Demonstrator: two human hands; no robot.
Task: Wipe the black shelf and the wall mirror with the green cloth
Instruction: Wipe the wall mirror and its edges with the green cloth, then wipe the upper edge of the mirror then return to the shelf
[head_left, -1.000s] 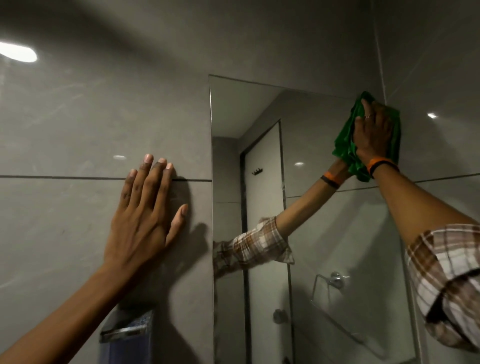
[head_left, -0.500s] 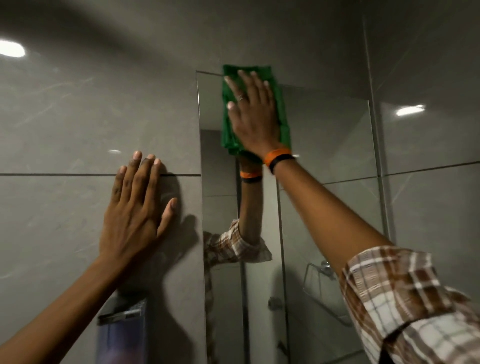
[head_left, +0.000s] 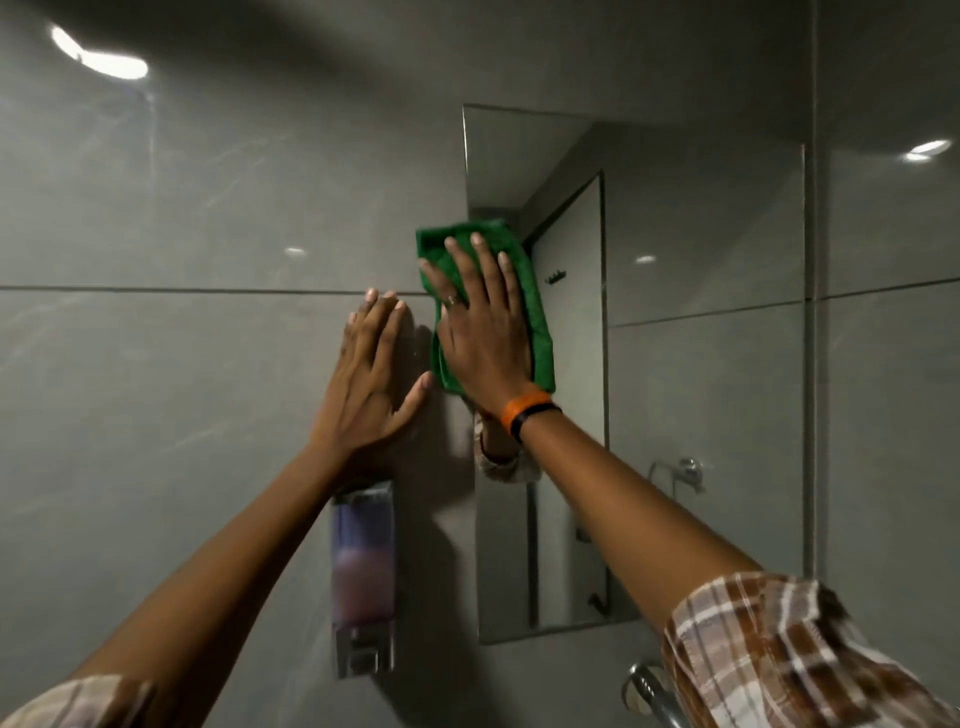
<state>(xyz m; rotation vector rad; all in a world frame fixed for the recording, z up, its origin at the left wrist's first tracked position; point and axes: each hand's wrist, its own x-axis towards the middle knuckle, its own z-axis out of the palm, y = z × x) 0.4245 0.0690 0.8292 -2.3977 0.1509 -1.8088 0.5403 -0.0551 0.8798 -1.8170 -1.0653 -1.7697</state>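
Note:
The wall mirror hangs on grey tiles, right of centre. My right hand lies flat with spread fingers on the green cloth, pressing it against the mirror's left edge at mid height. The cloth overlaps onto the tile beside the mirror. My left hand rests flat and empty on the tile just left of the cloth, fingers apart. The black shelf is not in view.
A wall-mounted soap dispenser with purplish liquid sits below my left hand. A chrome fitting pokes out under the mirror at the bottom right. The grey tiled wall fills the left side.
My right hand has slid the green cloth from the mirror's top right to its top left, then down along the left edge. My left hand has stayed flat on the tile.

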